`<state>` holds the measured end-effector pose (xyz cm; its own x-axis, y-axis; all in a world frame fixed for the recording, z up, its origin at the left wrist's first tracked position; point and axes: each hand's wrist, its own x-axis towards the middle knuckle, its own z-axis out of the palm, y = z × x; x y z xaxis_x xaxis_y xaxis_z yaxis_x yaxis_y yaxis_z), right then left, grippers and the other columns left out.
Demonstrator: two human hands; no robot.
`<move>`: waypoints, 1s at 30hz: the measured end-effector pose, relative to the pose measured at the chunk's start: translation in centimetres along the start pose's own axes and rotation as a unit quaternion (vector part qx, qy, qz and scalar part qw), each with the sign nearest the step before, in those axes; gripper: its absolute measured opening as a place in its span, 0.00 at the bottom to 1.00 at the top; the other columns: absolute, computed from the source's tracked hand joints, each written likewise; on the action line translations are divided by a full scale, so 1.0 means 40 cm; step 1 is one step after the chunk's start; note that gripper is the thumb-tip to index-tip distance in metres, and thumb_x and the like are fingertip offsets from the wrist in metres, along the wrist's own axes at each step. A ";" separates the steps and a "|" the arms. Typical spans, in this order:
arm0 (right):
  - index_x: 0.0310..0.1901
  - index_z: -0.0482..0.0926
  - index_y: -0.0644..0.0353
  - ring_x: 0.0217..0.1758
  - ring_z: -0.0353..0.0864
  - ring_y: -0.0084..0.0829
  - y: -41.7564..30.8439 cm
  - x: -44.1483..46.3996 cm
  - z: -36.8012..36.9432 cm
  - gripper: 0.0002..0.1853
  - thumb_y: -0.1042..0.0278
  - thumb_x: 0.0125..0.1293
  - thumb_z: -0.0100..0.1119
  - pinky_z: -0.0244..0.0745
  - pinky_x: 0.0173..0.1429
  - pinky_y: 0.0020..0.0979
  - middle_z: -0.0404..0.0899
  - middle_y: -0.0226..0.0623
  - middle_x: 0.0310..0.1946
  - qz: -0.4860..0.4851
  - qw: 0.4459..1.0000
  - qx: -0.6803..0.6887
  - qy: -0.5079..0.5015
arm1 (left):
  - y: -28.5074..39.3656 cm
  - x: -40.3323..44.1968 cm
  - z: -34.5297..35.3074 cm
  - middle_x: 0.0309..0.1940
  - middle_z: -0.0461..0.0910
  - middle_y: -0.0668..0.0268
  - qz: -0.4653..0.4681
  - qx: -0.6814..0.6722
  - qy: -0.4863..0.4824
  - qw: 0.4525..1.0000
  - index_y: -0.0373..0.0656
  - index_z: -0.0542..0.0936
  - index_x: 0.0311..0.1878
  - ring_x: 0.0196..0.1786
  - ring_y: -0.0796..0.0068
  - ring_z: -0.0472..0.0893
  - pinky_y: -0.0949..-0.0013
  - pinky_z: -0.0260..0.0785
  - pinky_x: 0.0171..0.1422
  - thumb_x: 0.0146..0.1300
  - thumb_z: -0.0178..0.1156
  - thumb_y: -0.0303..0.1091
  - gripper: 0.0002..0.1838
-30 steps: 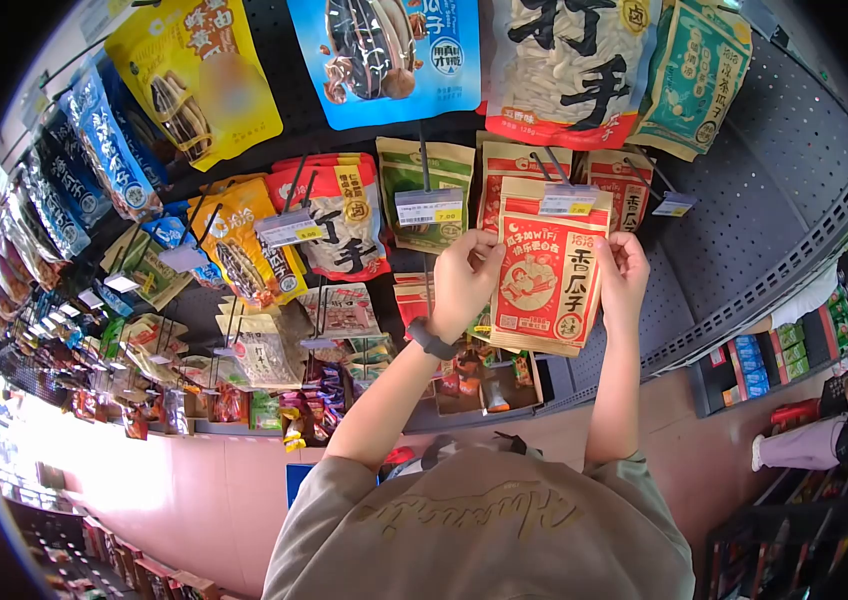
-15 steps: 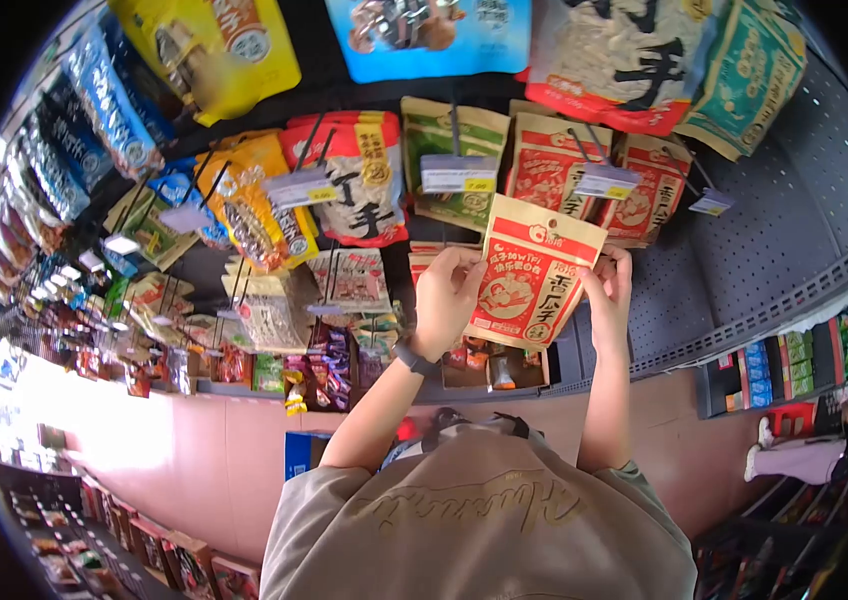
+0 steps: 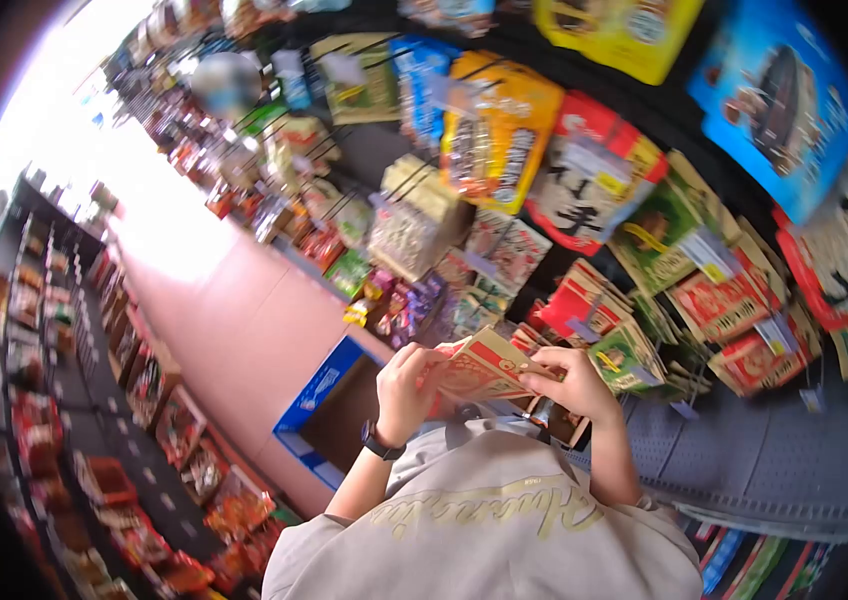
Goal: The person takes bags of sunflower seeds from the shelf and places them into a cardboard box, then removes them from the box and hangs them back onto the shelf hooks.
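A red and cream paper bag of sunflower seeds [image 3: 489,366] is held in front of my chest, tilted so that its printed face is foreshortened. My left hand [image 3: 410,388] grips its left end, with a dark band round that wrist. At the other end, the fingers and thumb of my right hand [image 3: 576,382] close on the top edge of the bag. Beyond my hands, red and cream packets [image 3: 584,305] and a green packet [image 3: 626,355] hang on the rack's lower hooks.
An open blue carton [image 3: 319,385] stands on the pink floor [image 3: 234,350] at my left. Snack bags, including an orange one [image 3: 500,125] and a blue one [image 3: 784,100], fill the rack ahead. Another stocked shelf [image 3: 114,440] runs along the far left.
My view has swung left, so the rack has shifted right and slants. Both hands have brought the bag lower and closer to my chest, and tipped it flatter. The blue carton now shows more fully.
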<state>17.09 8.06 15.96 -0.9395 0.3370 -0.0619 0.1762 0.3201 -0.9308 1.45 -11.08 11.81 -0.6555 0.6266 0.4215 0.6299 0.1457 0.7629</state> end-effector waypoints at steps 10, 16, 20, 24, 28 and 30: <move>0.41 0.78 0.66 0.35 0.77 0.19 0.072 0.285 0.346 0.10 0.69 0.62 0.58 0.72 0.41 0.28 0.81 0.35 0.31 0.006 0.966 0.043 -0.253 | -0.183 -0.173 -0.130 0.28 0.77 0.64 -0.211 0.190 0.212 0.935 0.44 0.79 0.33 0.35 0.64 0.78 0.65 0.70 0.39 0.54 0.61 0.28 0.03; 0.41 0.78 0.65 0.36 0.76 0.16 0.378 0.376 0.571 0.08 0.71 0.64 0.57 0.73 0.41 0.23 0.81 0.29 0.35 0.120 0.921 0.191 -0.316 | -0.374 -0.342 -0.024 0.48 0.75 0.53 -0.366 0.220 0.100 0.899 0.40 0.68 0.60 0.49 0.56 0.76 0.60 0.69 0.53 0.52 0.57 0.24 0.28; 0.32 0.81 0.64 0.28 0.77 0.19 0.526 0.358 0.665 0.07 0.69 0.58 0.61 0.72 0.34 0.27 0.81 0.32 0.26 0.148 0.959 0.065 -0.233 | -0.411 -0.405 0.107 0.51 0.75 0.48 -0.409 0.027 0.080 0.909 0.39 0.67 0.62 0.49 0.55 0.79 0.64 0.70 0.54 0.55 0.52 0.20 0.28; 0.28 0.80 0.63 0.29 0.82 0.38 0.462 0.344 0.668 0.11 0.63 0.55 0.61 0.75 0.36 0.37 0.81 0.45 0.25 0.097 0.953 -0.215 -0.193 | -0.444 -0.396 0.202 0.52 0.76 0.51 -0.430 -0.133 0.126 0.884 0.38 0.66 0.63 0.54 0.64 0.77 0.68 0.67 0.58 0.59 0.45 0.18 0.25; 0.31 0.78 0.63 0.38 0.80 0.51 0.440 0.347 0.703 0.08 0.66 0.56 0.56 0.74 0.43 0.46 0.79 0.53 0.31 0.070 0.921 -0.329 -0.196 | -0.488 -0.400 0.238 0.52 0.76 0.50 -0.456 -0.262 0.159 0.836 0.38 0.67 0.61 0.55 0.62 0.76 0.68 0.65 0.60 0.58 0.44 0.18 0.25; 0.31 0.77 0.63 0.40 0.80 0.51 0.446 0.349 0.718 0.08 0.68 0.56 0.54 0.74 0.46 0.46 0.79 0.54 0.31 0.075 0.902 -0.362 -0.222 | -0.516 -0.407 0.244 0.51 0.77 0.53 -0.473 -0.252 0.132 0.834 0.38 0.66 0.62 0.55 0.66 0.76 0.68 0.67 0.58 0.59 0.50 0.20 0.25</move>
<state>-1.33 -6.95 -11.84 -0.8853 0.0883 -0.4566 0.3064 0.8493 -0.4299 3.20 -16.81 -15.60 -0.8703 0.2136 -0.4439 -0.4331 0.0976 0.8961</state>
